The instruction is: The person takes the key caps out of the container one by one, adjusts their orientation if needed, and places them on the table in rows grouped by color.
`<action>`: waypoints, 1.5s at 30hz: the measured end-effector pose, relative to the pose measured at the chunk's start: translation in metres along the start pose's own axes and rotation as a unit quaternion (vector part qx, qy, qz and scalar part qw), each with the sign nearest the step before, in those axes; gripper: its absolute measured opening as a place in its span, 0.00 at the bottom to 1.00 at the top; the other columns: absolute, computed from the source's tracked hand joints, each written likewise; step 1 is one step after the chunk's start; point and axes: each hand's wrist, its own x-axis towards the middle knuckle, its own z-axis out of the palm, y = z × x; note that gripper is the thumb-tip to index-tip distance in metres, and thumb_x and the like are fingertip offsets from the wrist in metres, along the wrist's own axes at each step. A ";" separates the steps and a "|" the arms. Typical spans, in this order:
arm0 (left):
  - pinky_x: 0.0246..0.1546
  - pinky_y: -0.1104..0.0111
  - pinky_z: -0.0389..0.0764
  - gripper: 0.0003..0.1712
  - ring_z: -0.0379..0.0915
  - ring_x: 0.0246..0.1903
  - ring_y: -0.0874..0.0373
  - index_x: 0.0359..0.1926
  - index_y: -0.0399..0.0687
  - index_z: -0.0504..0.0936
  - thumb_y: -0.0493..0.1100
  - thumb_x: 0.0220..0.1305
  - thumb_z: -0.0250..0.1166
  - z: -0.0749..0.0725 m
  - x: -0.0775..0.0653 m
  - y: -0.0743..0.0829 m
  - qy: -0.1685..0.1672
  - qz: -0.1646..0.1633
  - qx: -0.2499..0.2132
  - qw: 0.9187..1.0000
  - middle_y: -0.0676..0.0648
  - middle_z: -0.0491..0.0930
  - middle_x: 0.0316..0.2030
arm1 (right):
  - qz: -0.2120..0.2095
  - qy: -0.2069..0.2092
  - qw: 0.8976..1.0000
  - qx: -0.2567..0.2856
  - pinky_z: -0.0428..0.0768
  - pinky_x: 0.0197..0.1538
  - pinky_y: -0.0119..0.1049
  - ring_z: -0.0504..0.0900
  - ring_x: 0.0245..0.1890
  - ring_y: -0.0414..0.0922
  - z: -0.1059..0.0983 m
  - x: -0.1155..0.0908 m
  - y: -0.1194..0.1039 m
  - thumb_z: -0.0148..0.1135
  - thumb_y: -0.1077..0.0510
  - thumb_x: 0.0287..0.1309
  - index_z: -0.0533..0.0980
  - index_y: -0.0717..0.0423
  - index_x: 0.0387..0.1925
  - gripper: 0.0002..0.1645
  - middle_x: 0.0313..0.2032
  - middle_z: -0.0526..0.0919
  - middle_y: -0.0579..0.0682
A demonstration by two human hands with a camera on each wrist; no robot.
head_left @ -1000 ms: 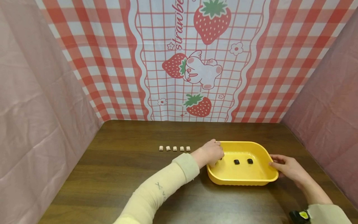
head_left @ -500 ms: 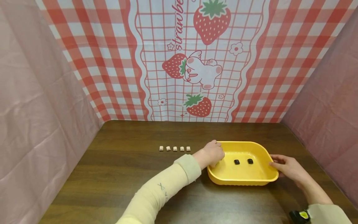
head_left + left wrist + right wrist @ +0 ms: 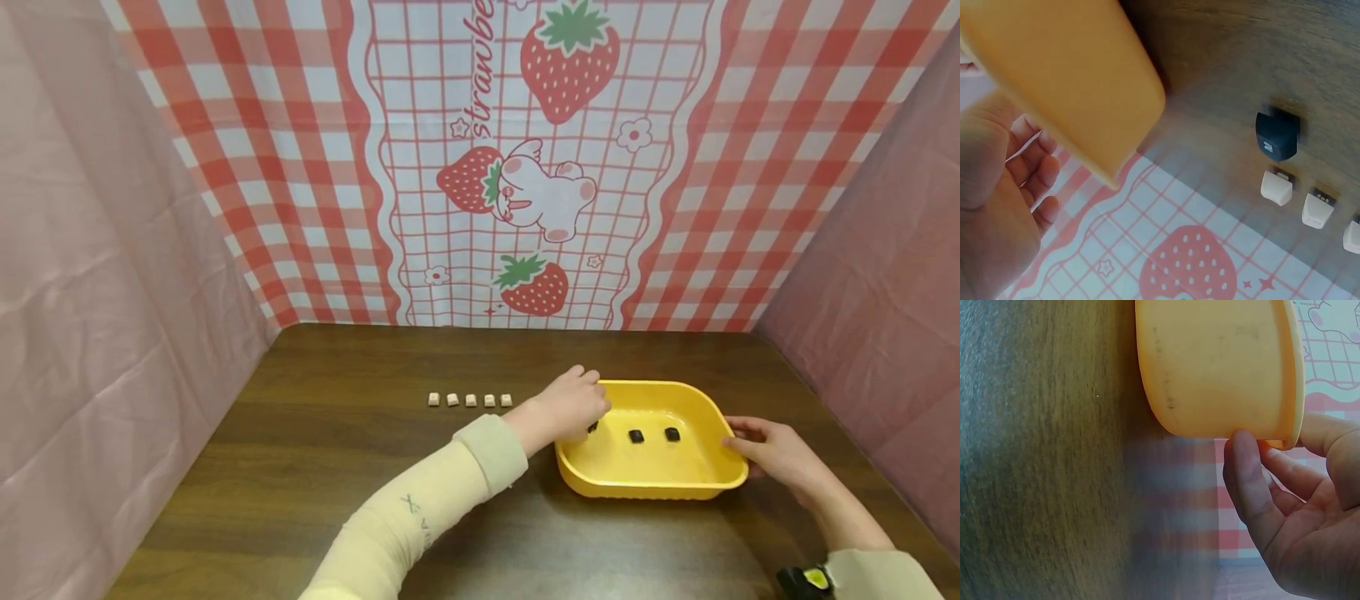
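Note:
My left hand (image 3: 573, 406) reaches over the left rim of a yellow plastic tray (image 3: 652, 492). A black keycap (image 3: 592, 427) shows partly at its fingertips, pinched inside the tray; in the left wrist view the tray wall hides that grip. Two more black keycaps lie on the tray floor, a middle one (image 3: 636, 436) and a right one (image 3: 672, 434). My right hand (image 3: 772, 446) grips the tray's right end, thumb over the rim and fingers against the outer wall. Another black keycap (image 3: 1277, 135) sits on the table beside a row of white keycaps (image 3: 471, 400).
The dark wooden table (image 3: 300, 467) carries everything. Behind it hangs a red checked strawberry cloth (image 3: 300, 167), and pink curtains (image 3: 112, 292) stand along both sides. The white keycap row lies left of the tray, near the left forearm.
My left hand has risen slightly and shifted a little right over the tray rim, and a black keycap shows again at its fingertips. The right hand and tray have hardly moved.

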 end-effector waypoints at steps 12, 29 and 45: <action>0.42 0.67 0.62 0.15 0.63 0.43 0.59 0.44 0.59 0.78 0.55 0.56 0.65 -0.014 -0.024 -0.014 0.107 -0.027 0.005 0.994 0.57 0.75 0.40 | -0.004 0.001 1.000 0.008 0.81 0.32 0.37 0.80 0.30 0.38 0.002 0.001 0.003 0.55 0.54 0.64 0.59 0.79 0.61 0.36 0.48 0.76 0.71; 0.40 0.66 0.59 0.12 0.61 0.40 0.58 0.36 0.57 0.78 0.54 0.52 0.67 -0.020 -0.065 -0.041 0.143 -0.066 -0.040 0.987 0.57 0.74 0.35 | -0.001 0.001 1.000 0.014 0.81 0.32 0.37 0.81 0.30 0.38 0.001 0.001 0.003 0.55 0.55 0.64 0.58 0.79 0.62 0.36 0.50 0.75 0.72; 0.36 0.67 0.58 0.10 0.61 0.35 0.58 0.29 0.56 0.75 0.49 0.48 0.68 0.006 -0.101 -0.068 0.153 -0.122 -0.079 0.977 0.56 0.71 0.30 | 0.013 0.001 1.000 -0.014 0.80 0.32 0.35 0.79 0.29 0.38 -0.001 0.001 0.002 0.55 0.52 0.64 0.58 0.78 0.62 0.38 0.49 0.76 0.70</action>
